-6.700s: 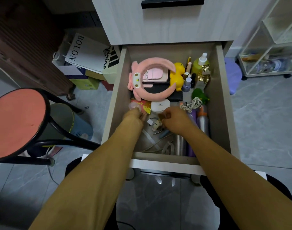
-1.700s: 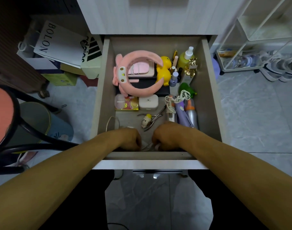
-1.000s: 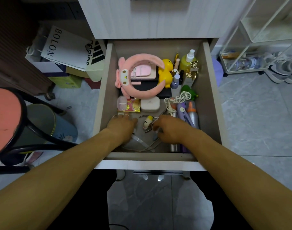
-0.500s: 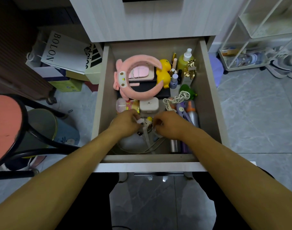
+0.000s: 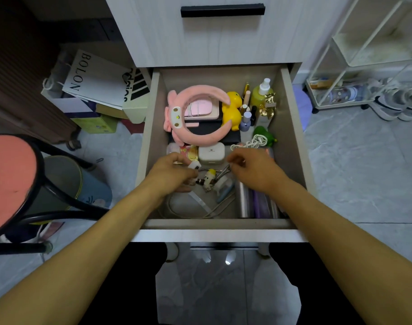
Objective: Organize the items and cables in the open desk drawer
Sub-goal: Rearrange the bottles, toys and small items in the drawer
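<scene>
Where drawer (image 5: 291, 127) stands open, grey tile floor (image 5: 355, 165) surrounds.

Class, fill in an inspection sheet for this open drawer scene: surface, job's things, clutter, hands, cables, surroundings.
Surface: drawer open, floor mostly covered.
Job's things: pink headband, yellow duck, white case, spray bottle at the back.
Clutter: nippers and small figure between the hands.
Hands: left hand pinches a white plug; right hand curled, hold unclear.
Cables: white cable loose at front; coiled white cord at right.
Surroundings: stool, paper bags, wire rack.
</scene>
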{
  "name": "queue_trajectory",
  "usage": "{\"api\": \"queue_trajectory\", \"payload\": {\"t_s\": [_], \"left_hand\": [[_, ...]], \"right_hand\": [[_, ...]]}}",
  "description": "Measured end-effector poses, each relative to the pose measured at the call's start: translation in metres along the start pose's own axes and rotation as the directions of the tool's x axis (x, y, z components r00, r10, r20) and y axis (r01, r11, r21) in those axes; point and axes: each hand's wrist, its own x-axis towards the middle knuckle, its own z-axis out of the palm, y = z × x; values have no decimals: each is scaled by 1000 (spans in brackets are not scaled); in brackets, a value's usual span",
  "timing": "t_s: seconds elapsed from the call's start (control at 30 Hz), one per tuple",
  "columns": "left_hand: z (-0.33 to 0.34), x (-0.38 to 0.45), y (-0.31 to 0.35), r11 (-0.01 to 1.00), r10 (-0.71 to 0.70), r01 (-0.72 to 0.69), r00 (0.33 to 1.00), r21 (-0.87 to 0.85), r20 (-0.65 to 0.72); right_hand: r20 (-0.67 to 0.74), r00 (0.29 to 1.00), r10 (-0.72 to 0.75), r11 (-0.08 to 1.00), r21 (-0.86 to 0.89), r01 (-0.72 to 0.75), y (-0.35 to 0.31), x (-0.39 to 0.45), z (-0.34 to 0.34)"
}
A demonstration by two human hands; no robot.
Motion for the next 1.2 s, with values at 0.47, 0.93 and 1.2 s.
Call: {"api": "queue_trajectory", "payload": {"t_s": [0.47, 0.93, 1.2], "left_hand": [[45, 44, 20, 984, 42, -65, 989, -165, -141], [40, 42, 13, 989, 99, -112, 987, -100, -126], [26, 31, -3, 997, 38, -43, 997, -66, -63]], "right_hand": [[161, 965, 207, 851, -515, -97, 9, 32, -31], [-30, 939, 342, 804, -508, -309, 5, -14, -3], [-117, 891, 439, 789, -424, -445, -8, -5, 11]]}}
